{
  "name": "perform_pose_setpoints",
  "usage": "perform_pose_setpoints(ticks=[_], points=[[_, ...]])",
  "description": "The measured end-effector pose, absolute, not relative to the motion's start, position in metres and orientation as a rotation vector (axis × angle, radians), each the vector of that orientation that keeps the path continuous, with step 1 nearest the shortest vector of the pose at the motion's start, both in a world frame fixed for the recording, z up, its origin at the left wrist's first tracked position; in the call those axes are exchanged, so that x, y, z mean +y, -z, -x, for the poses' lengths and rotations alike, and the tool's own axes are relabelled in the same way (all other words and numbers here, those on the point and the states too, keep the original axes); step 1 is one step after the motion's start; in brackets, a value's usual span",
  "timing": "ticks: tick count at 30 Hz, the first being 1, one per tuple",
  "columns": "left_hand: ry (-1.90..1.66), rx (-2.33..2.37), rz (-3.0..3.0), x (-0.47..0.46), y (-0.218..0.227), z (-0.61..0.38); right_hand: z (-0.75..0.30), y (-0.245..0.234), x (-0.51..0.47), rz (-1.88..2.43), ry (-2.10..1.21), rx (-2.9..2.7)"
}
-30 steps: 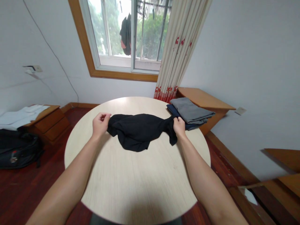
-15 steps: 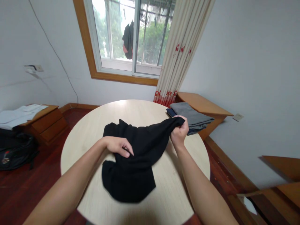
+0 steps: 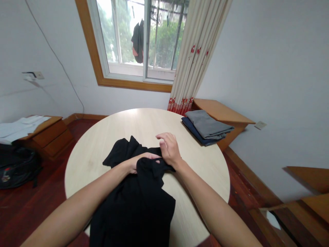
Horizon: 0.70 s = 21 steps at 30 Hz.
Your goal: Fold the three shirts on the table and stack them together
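The black cloth (image 3: pixel 133 212) lies crumpled on the round pale table (image 3: pixel 123 123), from about its middle to the near edge, and continues down out of the view. The left hand (image 3: pixel 140 161) is in the upper part of this cloth, and one fold hangs over its fingers; because of this fold, I cannot tell how firmly the fingers are closed on it. The right hand (image 3: pixel 170 149) is just beside, touching the cloth at its right end, with the fingers bent toward the left and the thumb apart from them, not clamped on anything that can be seen. Near the right far edge of the table there is a folded grey cloth (image 3: pixel 205 123), which rests on a folded dark blue cloth (image 3: pixel 191 129); both are apart from the hands. Behind them stands a brown wooden cabinet (image 3: pixel 221 109), and beside it hangs a light curtain (image 3: pixel 197 51) with red flowers.
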<state>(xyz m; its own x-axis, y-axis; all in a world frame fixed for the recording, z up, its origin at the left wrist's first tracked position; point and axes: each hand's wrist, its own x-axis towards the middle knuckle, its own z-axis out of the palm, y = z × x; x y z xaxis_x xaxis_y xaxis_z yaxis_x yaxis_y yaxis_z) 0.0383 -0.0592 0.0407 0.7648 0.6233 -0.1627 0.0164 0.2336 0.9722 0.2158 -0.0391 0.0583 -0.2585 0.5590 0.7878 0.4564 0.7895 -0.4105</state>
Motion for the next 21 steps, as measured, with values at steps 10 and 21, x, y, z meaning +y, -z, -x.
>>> perform_pose_setpoints(ticks=[10,21], points=[[-1.556,1.428,-1.43,-0.004,-0.066,0.119,-0.266,0.009,0.019,1.001,-0.757,-2.069],[-0.527,0.945,-2.275,-0.042,-0.066,0.036,-0.206,-0.012,-0.018,0.626,-0.747,-2.241]])
